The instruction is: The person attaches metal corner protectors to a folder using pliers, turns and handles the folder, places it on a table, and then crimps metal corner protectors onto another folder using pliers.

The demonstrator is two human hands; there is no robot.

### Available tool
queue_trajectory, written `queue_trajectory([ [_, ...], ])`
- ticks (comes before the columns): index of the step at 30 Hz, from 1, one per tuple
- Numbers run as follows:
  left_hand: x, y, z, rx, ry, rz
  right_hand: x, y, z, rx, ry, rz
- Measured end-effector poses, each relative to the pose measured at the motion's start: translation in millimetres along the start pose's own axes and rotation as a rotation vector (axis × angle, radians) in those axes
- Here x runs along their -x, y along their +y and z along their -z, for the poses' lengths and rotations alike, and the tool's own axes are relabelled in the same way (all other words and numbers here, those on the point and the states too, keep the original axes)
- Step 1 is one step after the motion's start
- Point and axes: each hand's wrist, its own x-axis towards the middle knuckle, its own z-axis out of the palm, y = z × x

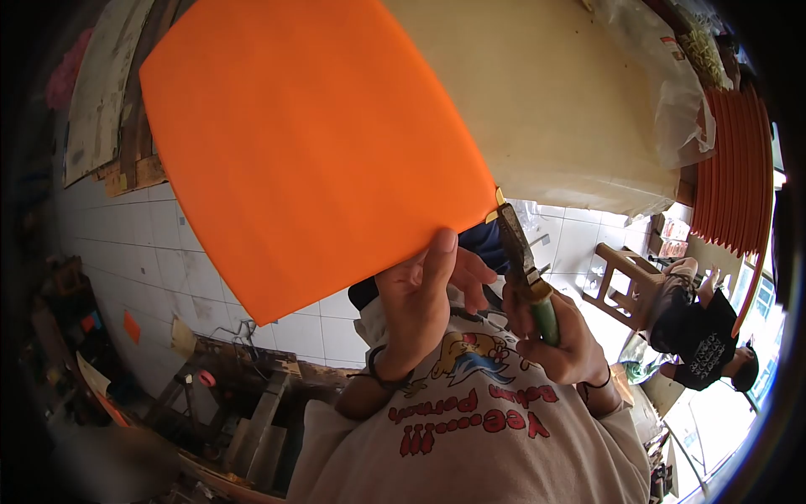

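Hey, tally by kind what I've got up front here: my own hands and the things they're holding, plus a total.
Hands: 2 (left hand, right hand)
Orange panel, in the left: 1
Green-handled tool, in the right: 1
Total: 4

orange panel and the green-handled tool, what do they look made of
Orange panel: perhaps a vinyl or similar covering, judging by its smooth, even face with soft sheen; what lies inside is hidden.

Green-handled tool: the head looks like worn steel, being dark, dull and patchy; its handle seems plastic or rubber, from its smooth green surface.
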Motion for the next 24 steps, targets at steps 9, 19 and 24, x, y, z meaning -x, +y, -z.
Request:
queue_trajectory([
  [9,-1.4,-1.7,-1.7,0.059,0.020,0.014,-2.0,12.0,-2.5,0.005,-0.007,0.127],
  [19,-2.5,-1.7,-0.4,0.053,0.011,0.009,-4.2,0.1,-4.1,0.133,-0.060,0.133],
  [24,-2.5,-3.2,1.5,0.031,0.014,0.002,-5.4,-4.8,-10.7,0.058,0.007,0.008],
])
